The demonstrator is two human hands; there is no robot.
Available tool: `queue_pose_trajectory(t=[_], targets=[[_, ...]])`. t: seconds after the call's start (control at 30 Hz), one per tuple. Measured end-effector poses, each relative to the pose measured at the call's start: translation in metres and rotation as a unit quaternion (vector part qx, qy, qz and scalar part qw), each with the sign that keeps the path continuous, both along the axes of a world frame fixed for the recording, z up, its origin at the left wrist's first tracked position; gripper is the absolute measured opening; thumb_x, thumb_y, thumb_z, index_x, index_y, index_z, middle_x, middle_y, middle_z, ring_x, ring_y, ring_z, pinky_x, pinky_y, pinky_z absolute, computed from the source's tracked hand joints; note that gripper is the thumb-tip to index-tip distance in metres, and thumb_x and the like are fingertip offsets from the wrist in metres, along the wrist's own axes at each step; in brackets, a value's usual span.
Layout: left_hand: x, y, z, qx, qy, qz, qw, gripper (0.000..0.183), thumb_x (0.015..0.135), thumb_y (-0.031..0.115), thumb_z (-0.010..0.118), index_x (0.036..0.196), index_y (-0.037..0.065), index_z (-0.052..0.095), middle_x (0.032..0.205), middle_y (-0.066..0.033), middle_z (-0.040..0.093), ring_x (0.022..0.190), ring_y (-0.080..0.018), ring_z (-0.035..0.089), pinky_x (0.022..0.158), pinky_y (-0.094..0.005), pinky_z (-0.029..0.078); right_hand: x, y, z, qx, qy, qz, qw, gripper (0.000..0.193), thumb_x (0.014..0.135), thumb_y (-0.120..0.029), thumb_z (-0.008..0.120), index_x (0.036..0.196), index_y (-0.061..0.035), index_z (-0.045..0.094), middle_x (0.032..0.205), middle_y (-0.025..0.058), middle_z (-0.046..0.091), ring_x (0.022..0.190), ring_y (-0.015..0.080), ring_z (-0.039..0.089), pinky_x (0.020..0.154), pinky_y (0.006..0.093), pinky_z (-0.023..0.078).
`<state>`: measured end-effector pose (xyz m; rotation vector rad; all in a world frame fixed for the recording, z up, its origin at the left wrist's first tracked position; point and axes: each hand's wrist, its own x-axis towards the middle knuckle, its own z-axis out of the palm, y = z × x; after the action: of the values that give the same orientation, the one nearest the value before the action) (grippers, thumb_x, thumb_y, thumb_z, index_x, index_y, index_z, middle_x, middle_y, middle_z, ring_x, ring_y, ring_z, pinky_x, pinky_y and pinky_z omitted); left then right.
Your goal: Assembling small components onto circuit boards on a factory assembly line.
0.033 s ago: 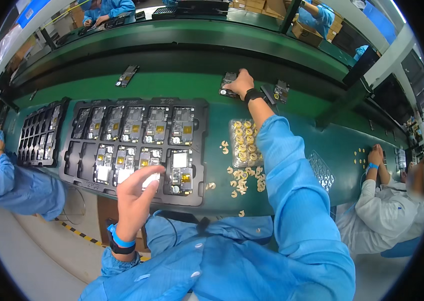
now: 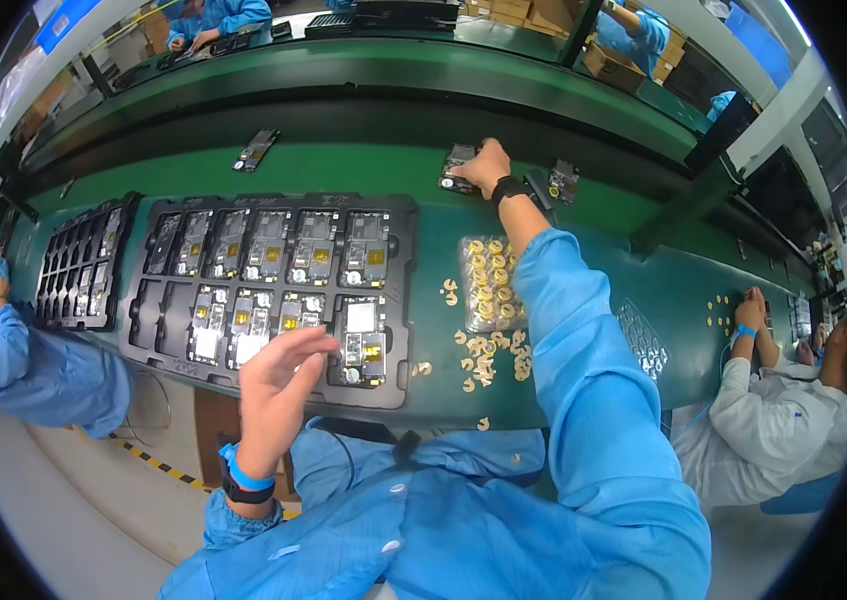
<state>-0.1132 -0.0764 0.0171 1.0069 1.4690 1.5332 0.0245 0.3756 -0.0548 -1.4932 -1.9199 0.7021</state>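
At the far side of the green bench, my right hand (image 2: pixel 486 168) is closed on a dark phone-like unit with an exposed circuit board (image 2: pixel 456 158); its thumb lies on the near edge and the fingertips are hidden behind. My left hand (image 2: pixel 278 392) hovers over the near edge of a black compartment tray (image 2: pixel 399 300), empty, with fingers stretched out and thumb apart. Similar circuit-board units (image 2: pixel 367 250) lie in most of the tray's pockets. One of them (image 2: pixel 360 345), with a silver plate, sits just right of my left fingertips.
A clear blister tray (image 2: pixel 483 322) of round yellowish parts stands beside my right forearm, loose yellowish pieces (image 2: pixel 483 360) near it. More units (image 2: pixel 256 150) (image 2: pixel 563 182) lie along the far side. A second black tray (image 2: pixel 83 265) stands left. Co-workers (image 2: pixel 773 400) sit at both sides.
My left hand has shifted slightly right, and its fingers have straightened toward the silver-plated unit. My right hand stays at the same circuit-board unit.
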Motion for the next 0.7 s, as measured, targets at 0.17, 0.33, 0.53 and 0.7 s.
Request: queue_pose_trajectory(t=[0.17, 0.33, 0.53, 0.7], targets=[[0.026, 0.028, -0.014, 0.005, -0.097, -0.045, 0.994, 0.042, 0.103, 0.004, 0.063, 0.143, -0.004, 0.054, 0.122, -0.0183, 0.072, 0.109, -0.0273, 0.073, 0.096, -0.0377, 0.058, 0.021, -0.021, 0.024, -0.229, 0.366, 0.006, 0.902, 0.071, 0.081, 0.007, 0.083, 0.143, 0.0082, 0.048, 0.115, 0.0153, 0.072, 0.106, 0.0281, 0.072, 0.087, 0.0415, 0.061], [0.058, 0.06, 0.0, 0.054, -0.148, 0.003, 0.988, 0.059, 0.106, 0.014, 0.064, 0.156, 0.0, 0.037, 0.128, -0.0231, 0.068, 0.114, -0.0308, 0.072, 0.093, -0.0421, 0.061, 0.042, -0.175, 0.081, -0.249, 0.478, 0.164, 0.826, 0.068, 0.089, 0.003, 0.079, 0.147, 0.007, 0.044, 0.108, 0.012, 0.072, 0.098, 0.0191, 0.071, 0.079, 0.0327, 0.059], [0.083, 0.052, -0.009, 0.059, -0.133, -0.011, 0.989, 0.057, 0.105, -0.001, 0.058, 0.156, 0.0, 0.032, 0.13, -0.0216, 0.068, 0.111, -0.018, 0.071, 0.086, -0.0324, 0.064, 0.08, -0.304, 0.066, -0.16, 0.411, 0.126, 0.889, 0.062, 0.089, 0.0, 0.08, 0.143, 0.0009, 0.05, 0.099, 0.0061, 0.066, 0.093, 0.0117, 0.068, 0.08, 0.0263, 0.056], [0.081, 0.029, -0.022, 0.033, -0.132, 0.045, 0.99, 0.036, 0.103, 0.001, 0.061, 0.139, 0.001, 0.055, 0.107, -0.0067, 0.07, 0.095, -0.0115, 0.068, 0.075, -0.0276, 0.061, 0.145, -0.235, 0.058, 0.144, 0.044, 0.097, 0.984, 0.024, 0.091, -0.018, 0.076, 0.107, 0.0006, 0.073, 0.101, 0.0177, 0.067, 0.097, 0.0347, 0.065, 0.091, 0.0437, 0.054]])
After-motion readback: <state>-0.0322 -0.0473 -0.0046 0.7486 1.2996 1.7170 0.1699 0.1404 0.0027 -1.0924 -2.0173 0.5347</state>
